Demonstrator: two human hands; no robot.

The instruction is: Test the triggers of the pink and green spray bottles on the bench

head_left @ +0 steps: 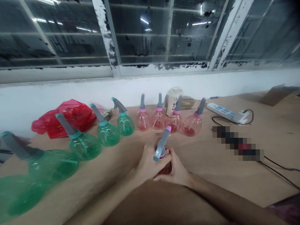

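Note:
Both my hands are wrapped round a pink spray bottle (167, 169) on the brown table (211, 162). My left hand (150, 159) grips its neck by the grey trigger head (161, 145), which has a pink nozzle tip. My right hand (177, 170) cups the bottle's body from the right. Most of the bottle is hidden by my fingers. A curved row of spray bottles stands behind my hands: several green ones (106, 132) on the left and several pink ones (192, 125) further back.
A red plastic bag (70, 117) lies by the white wall at the left. A white cup (172, 100) stands behind the pink bottles. A white power strip (226, 113) with black cables sits at the right. A window runs above the wall.

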